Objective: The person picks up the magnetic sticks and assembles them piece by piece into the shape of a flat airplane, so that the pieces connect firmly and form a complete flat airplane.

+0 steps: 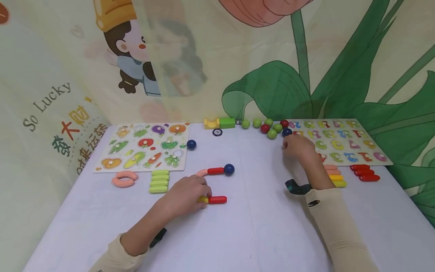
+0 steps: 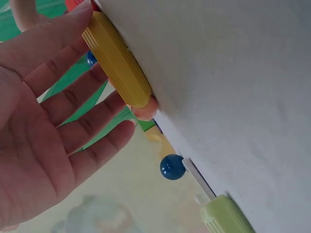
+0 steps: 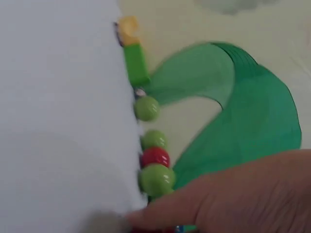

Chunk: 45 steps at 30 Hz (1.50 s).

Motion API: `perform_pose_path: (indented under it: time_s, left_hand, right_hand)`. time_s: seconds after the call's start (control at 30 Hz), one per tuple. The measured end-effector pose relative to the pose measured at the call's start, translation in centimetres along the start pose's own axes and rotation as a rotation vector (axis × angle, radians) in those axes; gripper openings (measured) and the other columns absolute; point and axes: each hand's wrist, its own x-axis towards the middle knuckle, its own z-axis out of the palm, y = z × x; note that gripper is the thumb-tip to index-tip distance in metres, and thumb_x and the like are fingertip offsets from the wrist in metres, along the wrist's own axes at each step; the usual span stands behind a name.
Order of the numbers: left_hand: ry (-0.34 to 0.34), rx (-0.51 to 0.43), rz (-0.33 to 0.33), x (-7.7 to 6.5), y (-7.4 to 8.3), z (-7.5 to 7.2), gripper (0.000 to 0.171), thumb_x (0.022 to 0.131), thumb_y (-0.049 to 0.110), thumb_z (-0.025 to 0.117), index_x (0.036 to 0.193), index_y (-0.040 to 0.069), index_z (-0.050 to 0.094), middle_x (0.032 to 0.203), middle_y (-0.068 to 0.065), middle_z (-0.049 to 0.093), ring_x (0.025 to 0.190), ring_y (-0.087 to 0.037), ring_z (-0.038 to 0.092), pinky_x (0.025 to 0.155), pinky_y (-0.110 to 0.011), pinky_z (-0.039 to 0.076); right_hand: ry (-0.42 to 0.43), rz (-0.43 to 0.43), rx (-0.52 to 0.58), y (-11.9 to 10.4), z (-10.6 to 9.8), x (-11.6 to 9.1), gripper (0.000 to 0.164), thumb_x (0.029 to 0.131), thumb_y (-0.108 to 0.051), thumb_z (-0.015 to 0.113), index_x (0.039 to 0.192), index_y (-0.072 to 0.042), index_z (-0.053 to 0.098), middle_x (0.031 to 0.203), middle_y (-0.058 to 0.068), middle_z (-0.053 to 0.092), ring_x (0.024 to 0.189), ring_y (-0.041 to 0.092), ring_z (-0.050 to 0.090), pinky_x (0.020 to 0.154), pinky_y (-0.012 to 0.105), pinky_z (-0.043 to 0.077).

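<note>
My left hand (image 1: 188, 192) is over the near row, its thumb and forefinger pinching a ribbed yellow stick (image 2: 119, 60) where it meets a red stick (image 1: 218, 200); the other fingers are spread. Just beyond lies a second row: a pink curved piece (image 1: 202, 173), a red stick (image 1: 215, 171) and a dark blue ball (image 1: 229, 169). At the back right my right hand (image 1: 299, 148) reaches down at another dark blue ball (image 1: 287, 132), beside the number board (image 1: 382, 160). Its fingertips are mostly hidden, and I cannot tell whether they grip anything.
Green balls (image 1: 272, 134) and red balls (image 1: 264, 129) cluster at the back. A vegetable board (image 1: 98, 166) lies left, with pale green sticks (image 1: 159, 182) and pink curved pieces (image 1: 123, 183) before it. Red sticks (image 1: 369, 178) lie right. Yellow and green blocks (image 1: 227, 122) stand by the backdrop.
</note>
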Motion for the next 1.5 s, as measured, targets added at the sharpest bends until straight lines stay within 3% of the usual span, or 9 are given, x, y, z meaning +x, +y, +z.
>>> perform_pose_path:
  time_s: [0.13,0.33,0.53,0.7,1.2,1.4,1.5]
  left_hand:
    - [-0.018,-0.009,-0.018,0.2,-0.1,0.1,0.026,0.071,0.03,0.077,0.094,0.023,0.071,0.081,0.009,0.059,0.077,-0.008,0.05,0.068,-0.025,0.043]
    - [-0.012,-0.032,-0.031,0.3,-0.1,0.1,0.025,0.072,0.03,0.076,0.095,0.023,0.071,0.081,0.01,0.061,0.074,-0.008,0.05,0.066,-0.025,0.042]
    - [0.007,-0.037,-0.031,0.6,-0.1,0.1,0.028,0.073,0.033,0.075,0.098,0.022,0.07,0.083,0.011,0.062,0.077,-0.008,0.051,0.068,-0.025,0.043]
    - [0.007,-0.04,-0.023,0.6,-0.1,0.1,0.027,0.072,0.032,0.075,0.097,0.022,0.07,0.083,0.01,0.063,0.075,-0.008,0.051,0.068,-0.025,0.043]
    - [0.005,-0.046,-0.026,0.4,-0.1,0.1,0.024,0.071,0.03,0.076,0.093,0.022,0.071,0.081,0.009,0.063,0.073,-0.008,0.05,0.065,-0.024,0.042]
    - [-0.031,-0.001,-0.045,0.3,0.4,0.1,0.032,0.071,0.035,0.075,0.099,0.021,0.07,0.085,0.006,0.062,0.078,-0.01,0.051,0.066,-0.026,0.044]
    - [-0.056,0.068,-0.04,-0.4,0.8,0.1,0.046,0.072,0.039,0.074,0.111,0.018,0.064,0.102,0.001,0.061,0.095,-0.016,0.053,0.076,-0.032,0.047]
  right_hand:
    - [-0.051,-0.171,0.03,-1.9,2.2,-1.4,0.013,0.081,-0.016,0.064,0.092,-0.009,0.063,0.084,0.005,0.057,0.079,0.024,0.048,0.066,0.035,0.043]
    - [-0.151,-0.427,0.11,-7.7,5.2,-5.4,0.019,0.076,-0.029,0.072,0.091,-0.022,0.063,0.083,-0.006,0.052,0.079,0.014,0.049,0.065,0.025,0.045]
    - [-0.151,-0.583,0.181,-11.6,7.8,-6.7,0.025,0.073,-0.036,0.074,0.094,-0.029,0.063,0.085,-0.012,0.05,0.078,0.007,0.05,0.061,0.019,0.046]
    - [-0.134,-0.613,0.226,-12.5,8.3,-6.8,0.025,0.074,-0.038,0.073,0.095,-0.028,0.064,0.082,-0.012,0.05,0.074,0.006,0.05,0.059,0.02,0.046]
    - [-0.279,-0.663,0.32,-11.8,7.1,-6.1,0.02,0.081,-0.044,0.063,0.094,-0.029,0.064,0.074,-0.012,0.058,0.068,0.009,0.053,0.06,0.025,0.047]
    - [-0.218,-0.638,0.333,-11.0,6.0,-5.4,0.012,0.085,-0.036,0.062,0.093,-0.027,0.064,0.078,-0.015,0.059,0.071,0.008,0.053,0.062,0.024,0.048]
    - [-0.185,-0.627,0.347,-10.7,5.2,-4.6,0.013,0.086,-0.032,0.062,0.095,-0.024,0.065,0.082,-0.015,0.059,0.071,0.01,0.054,0.061,0.025,0.049]
